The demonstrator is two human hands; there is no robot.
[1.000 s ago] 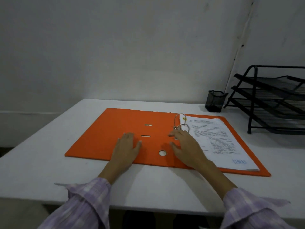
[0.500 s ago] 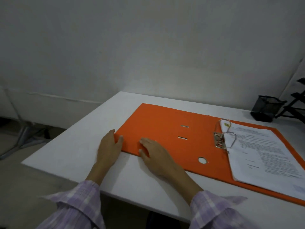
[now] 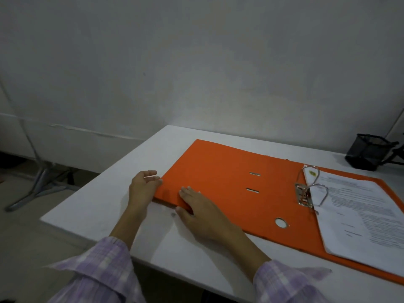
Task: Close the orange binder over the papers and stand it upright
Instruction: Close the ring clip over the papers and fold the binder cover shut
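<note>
The orange binder lies open and flat on the white table. Its metal rings stand in the middle, with a stack of printed papers on the right half. My left hand is at the near left corner of the left cover, fingertips curled against its edge. My right hand rests flat on the cover's near edge, thumb at the rim. The cover's near left corner looks slightly raised off the table. Neither hand clearly grips it.
A black mesh pen cup stands at the far right of the table, with part of a black wire tray beside it. A bare wall runs behind. The table's left edge is close to my left hand; a metal stand sits on the floor at left.
Both hands slid from the binder's middle to its left cover's near corner. The camera turned left, so the black tray rack left the view.
</note>
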